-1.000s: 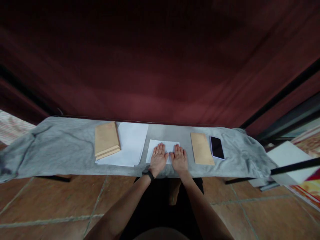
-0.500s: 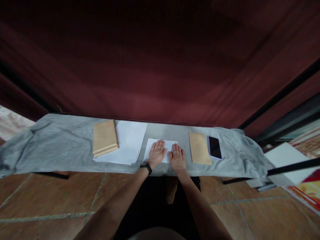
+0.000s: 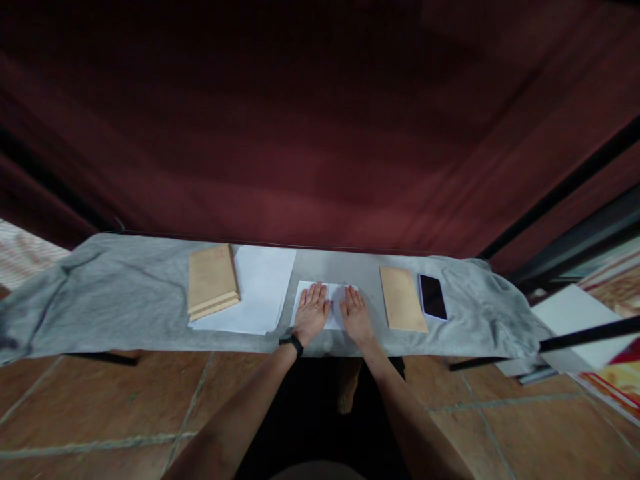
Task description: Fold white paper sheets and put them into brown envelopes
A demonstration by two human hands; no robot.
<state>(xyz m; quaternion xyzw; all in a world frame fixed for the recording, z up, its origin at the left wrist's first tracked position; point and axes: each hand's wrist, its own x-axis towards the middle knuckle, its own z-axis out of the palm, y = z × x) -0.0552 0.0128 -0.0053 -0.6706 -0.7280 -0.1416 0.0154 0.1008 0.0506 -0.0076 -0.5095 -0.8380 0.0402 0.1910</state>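
- Fingers of left hand [image 3: 311, 315] and right hand [image 3: 357, 319] lie outstretched, gripping nothing, seemingly keeping white paper [image 3: 335, 308] flat on grey cloth [image 3: 125, 293].
- Folded or single, I cannot tell.
- Brown stack [image 3: 212, 275] perhaps weights larger sheets [image 3: 265, 287].

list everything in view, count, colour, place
white paper: 1, white, under both hands
paper stack: 1, white, left of hands
tan bundles: about 2, tan, overlapping paper stack
tan sheet: 1, tan, right of hands
phone: 1, black and lilac, beside tan sheet
cloth: 1, grey, beneath the papers
backdrop: 1, dark red, behind cloth
floor tiles: several, brown, below
panels: count unclear, white, far right
wristband: 1, black, left wrist
left hand: 1, bare, on white paper
right hand: 1, bare, on white paper
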